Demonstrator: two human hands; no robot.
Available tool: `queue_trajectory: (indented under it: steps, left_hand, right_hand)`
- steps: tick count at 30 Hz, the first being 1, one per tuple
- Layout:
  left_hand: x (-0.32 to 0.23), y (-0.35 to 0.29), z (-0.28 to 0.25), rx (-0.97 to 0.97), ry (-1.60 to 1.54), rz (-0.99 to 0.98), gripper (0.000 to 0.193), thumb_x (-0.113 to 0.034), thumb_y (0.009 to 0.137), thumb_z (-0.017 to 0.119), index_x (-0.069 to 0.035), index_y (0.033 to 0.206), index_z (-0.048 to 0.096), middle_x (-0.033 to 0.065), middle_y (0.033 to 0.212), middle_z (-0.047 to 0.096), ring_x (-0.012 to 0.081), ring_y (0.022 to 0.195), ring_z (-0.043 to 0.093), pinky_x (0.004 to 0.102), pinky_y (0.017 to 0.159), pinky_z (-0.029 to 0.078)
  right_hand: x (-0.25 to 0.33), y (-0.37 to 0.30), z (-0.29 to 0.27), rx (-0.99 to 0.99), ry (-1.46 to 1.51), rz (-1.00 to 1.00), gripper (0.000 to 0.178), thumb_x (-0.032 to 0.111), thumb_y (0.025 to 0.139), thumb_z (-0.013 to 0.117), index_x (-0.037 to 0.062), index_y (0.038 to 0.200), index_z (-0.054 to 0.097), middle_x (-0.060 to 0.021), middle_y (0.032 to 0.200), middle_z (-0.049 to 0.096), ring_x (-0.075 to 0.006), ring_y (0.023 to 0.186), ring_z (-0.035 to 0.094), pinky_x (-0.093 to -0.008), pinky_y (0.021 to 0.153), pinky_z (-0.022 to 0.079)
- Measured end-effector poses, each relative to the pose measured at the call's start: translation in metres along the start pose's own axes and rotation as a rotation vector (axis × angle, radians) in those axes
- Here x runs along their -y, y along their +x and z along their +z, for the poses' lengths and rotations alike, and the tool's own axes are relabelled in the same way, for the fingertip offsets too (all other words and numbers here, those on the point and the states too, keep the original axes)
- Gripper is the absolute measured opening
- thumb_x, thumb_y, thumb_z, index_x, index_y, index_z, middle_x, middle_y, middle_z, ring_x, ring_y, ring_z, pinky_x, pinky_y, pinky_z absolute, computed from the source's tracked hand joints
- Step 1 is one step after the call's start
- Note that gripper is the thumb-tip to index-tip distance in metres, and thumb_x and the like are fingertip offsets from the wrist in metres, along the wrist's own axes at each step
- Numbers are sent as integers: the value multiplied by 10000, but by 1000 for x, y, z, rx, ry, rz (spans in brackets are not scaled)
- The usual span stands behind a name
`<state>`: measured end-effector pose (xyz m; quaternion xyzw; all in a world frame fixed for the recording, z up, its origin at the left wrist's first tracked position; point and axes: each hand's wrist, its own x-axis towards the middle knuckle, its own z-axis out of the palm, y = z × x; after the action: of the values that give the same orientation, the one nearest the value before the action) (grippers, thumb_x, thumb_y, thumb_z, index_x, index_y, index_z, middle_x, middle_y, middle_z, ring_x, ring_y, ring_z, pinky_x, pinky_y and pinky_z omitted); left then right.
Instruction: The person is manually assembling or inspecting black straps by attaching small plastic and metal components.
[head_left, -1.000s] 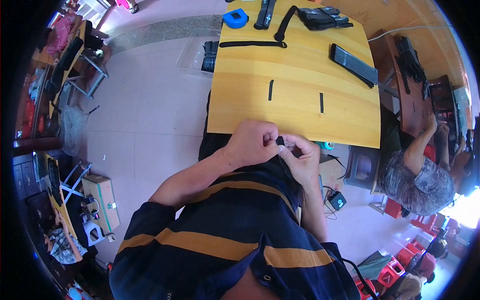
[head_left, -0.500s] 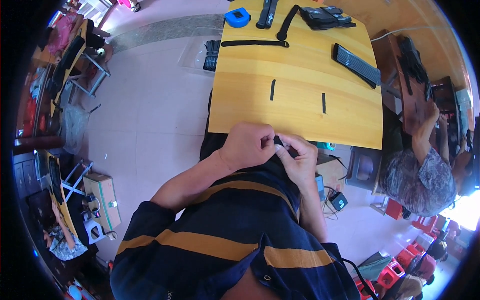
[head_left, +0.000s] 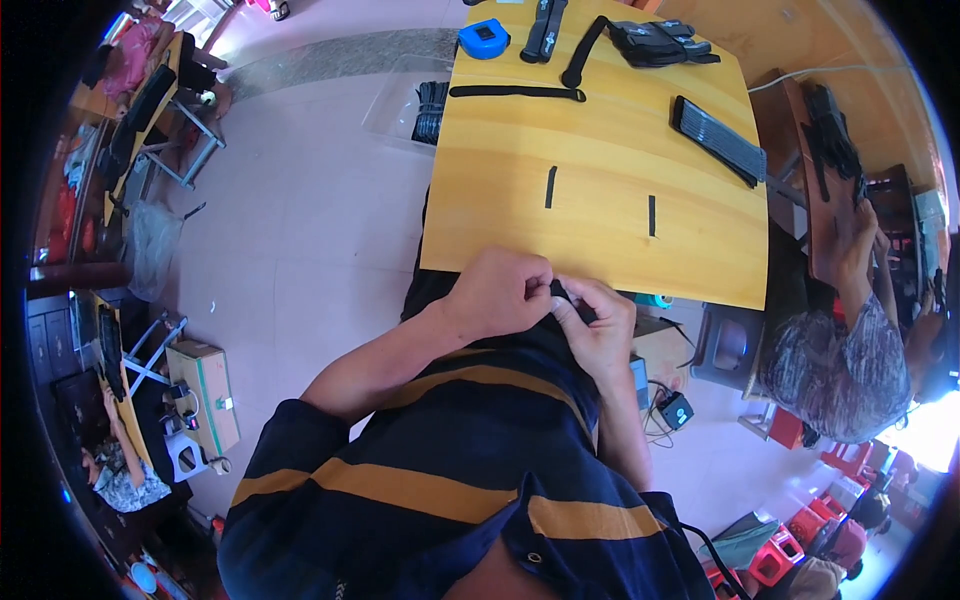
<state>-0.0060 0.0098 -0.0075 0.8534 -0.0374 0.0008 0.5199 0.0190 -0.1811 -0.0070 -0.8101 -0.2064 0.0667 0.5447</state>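
Both my hands meet just off the near edge of the yellow wooden table (head_left: 690, 265). My left hand (head_left: 497, 292) is curled into a fist, its thumb and fingers pinching at a small black strap (head_left: 558, 289). Most of that strap is hidden by the fingers. From the other side my right hand (head_left: 598, 318) grips it between thumb and bent fingers. Two short black strips, a left one (head_left: 551, 187) and a right one (head_left: 652, 215), lie apart on the tabletop beyond my hands. Farther off, a long black strap (head_left: 515, 93) stretches crosswise.
Toward the back are a blue tape measure (head_left: 483, 39), a bundle of black straps (head_left: 655, 45) and a slanted stack of straps (head_left: 718, 140). A clear bin (head_left: 392, 115) with black straps stands left of the table. A co-worker (head_left: 835, 370) sits at the right.
My hands keep almost the same pinch on the black strap. The whole view has tilted slightly, so the table and its things appear a little lower and farther right.
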Motion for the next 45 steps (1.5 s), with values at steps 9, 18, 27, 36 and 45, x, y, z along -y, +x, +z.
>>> queue_trajectory:
  steps: [9,18,27,36,45]
  left_hand:
    - [10,9,-16,314,-494,-404,69,-95,824,694,-28,816,679,58,674,675,131,585,649,264,536,508]
    - [12,2,-10,268,-685,-458,31,-43,859,659,-22,870,678,33,710,668,91,609,634,236,584,533]
    - [11,1,-13,206,-268,-213,40,-29,870,653,-9,893,679,43,746,692,90,630,648,243,579,531]
    - [13,-2,-11,266,-726,-442,40,-45,878,648,-18,894,672,36,740,691,86,625,650,231,572,532]
    - [7,0,-15,290,-343,-218,36,-25,839,639,-6,817,659,21,657,657,80,588,621,235,535,480]
  right_hand:
    - [10,3,0,42,-48,-82,259,29,801,799,8,1053,745,-169,936,747,-286,859,745,-326,760,568]
    - [10,5,-1,39,-28,-77,263,30,795,797,12,1053,749,-165,937,748,-290,853,745,-341,765,575]
    - [11,6,-1,37,-126,-189,264,52,796,793,18,1052,736,-154,928,745,-314,840,737,-357,736,578]
    - [10,6,-1,42,-68,-183,274,48,795,797,15,1061,737,-152,938,748,-298,847,742,-340,739,578]
    - [15,6,-6,80,-99,-214,270,47,797,793,13,1059,738,-149,942,743,-307,849,731,-352,740,570]
